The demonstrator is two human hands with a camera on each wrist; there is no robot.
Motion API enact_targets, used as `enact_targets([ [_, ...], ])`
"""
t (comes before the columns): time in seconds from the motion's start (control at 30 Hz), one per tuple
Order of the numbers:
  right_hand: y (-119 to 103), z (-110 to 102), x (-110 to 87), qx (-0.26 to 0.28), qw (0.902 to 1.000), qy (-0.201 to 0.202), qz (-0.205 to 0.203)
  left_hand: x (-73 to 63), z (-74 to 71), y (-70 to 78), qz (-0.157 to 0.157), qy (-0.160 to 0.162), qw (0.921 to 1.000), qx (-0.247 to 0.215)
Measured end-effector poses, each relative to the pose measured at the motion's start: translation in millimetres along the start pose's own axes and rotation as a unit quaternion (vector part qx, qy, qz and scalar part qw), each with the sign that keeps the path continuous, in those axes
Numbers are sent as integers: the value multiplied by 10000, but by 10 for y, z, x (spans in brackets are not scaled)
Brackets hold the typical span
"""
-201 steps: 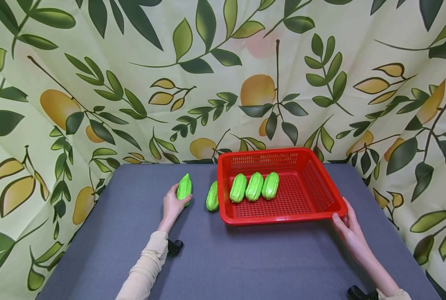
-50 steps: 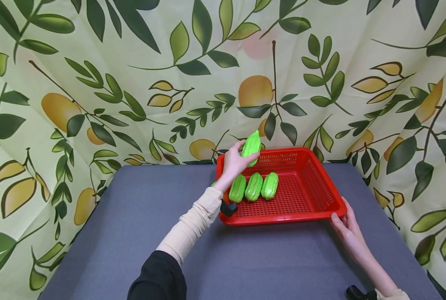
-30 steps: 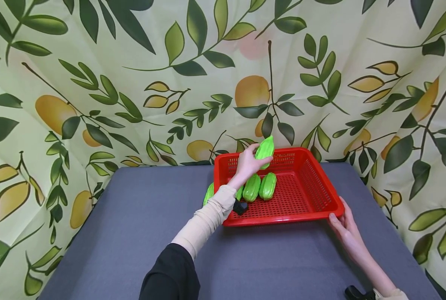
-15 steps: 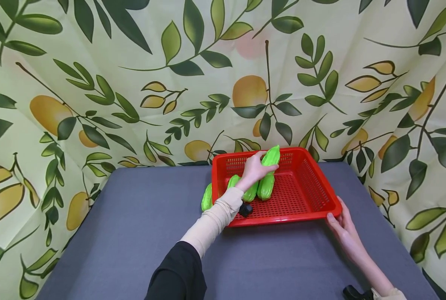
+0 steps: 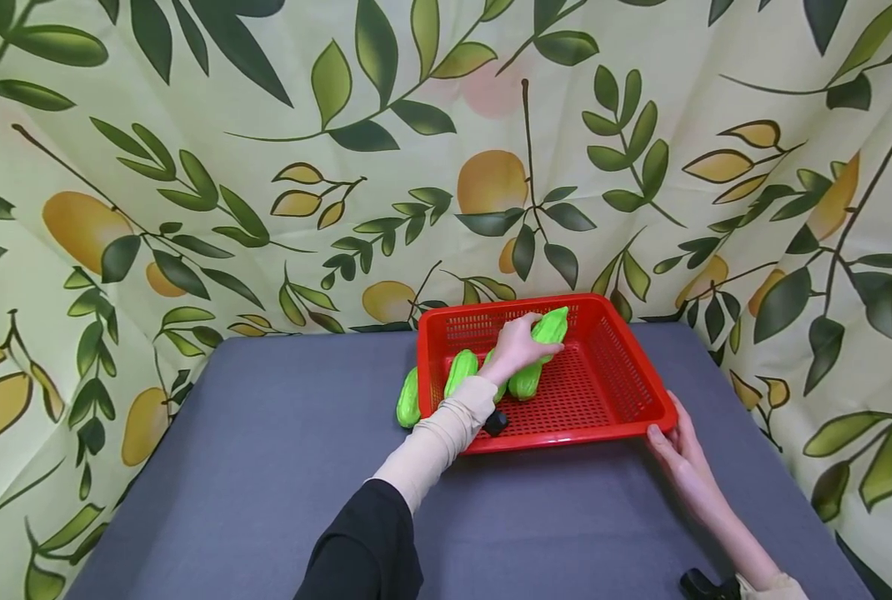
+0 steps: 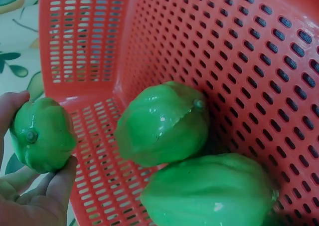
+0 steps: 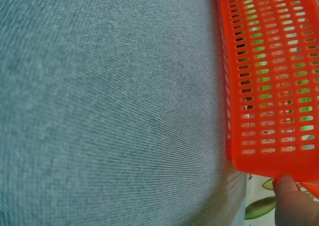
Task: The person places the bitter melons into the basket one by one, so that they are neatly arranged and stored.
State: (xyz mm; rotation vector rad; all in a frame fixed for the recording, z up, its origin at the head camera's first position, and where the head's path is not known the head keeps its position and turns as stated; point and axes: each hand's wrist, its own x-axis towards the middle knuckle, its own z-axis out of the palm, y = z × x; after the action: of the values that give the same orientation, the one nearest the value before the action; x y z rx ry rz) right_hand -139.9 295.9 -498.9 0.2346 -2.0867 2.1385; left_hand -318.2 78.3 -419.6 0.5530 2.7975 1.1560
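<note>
A glossy green ribbed fruit with one pointed end [image 5: 551, 325] is held between the thumb and fingers of my left hand [image 5: 516, 348], inside the back part of the red plastic basket [image 5: 566, 434]. In the left wrist view this held fruit [image 6: 44, 136] shows its stem end, apart from two others [image 6: 164, 123] lying in the basket. Three similar fruits rest in a row on the basket floor, the rightmost one [image 5: 524, 383] partly covered by the hand's fruit. My right hand [image 5: 684, 454] grips the basket's front right corner, thumb [image 7: 294, 201] on the rim.
One more green fruit [image 5: 408, 400] lies on the grey table [image 5: 288, 450], against the basket's left outer side. The right part of the basket floor [image 5: 588, 387] is bare mesh. A leaf-print cloth [image 5: 416, 167] hangs behind the table.
My left hand has picked up the fruit from the table's left side, carried it rightward over the basket and lowered it inside. My right hand has kept its grip on the corner.
</note>
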Motion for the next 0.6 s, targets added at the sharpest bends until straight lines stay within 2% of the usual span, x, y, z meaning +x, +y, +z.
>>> enact_targets([
  [0.27, -14, 10, 9, -82, 9999, 53, -117, 12, 99, 21, 151, -266, 9990, 328],
  [0.47, -6, 0, 2, -276, 9996, 82, -13, 23, 177, -4, 150, -391, 9974, 583],
  [0.6, -6, -9, -1, -386, 9992, 121, 48, 37, 244, -16, 288, -468, 9953, 800],
])
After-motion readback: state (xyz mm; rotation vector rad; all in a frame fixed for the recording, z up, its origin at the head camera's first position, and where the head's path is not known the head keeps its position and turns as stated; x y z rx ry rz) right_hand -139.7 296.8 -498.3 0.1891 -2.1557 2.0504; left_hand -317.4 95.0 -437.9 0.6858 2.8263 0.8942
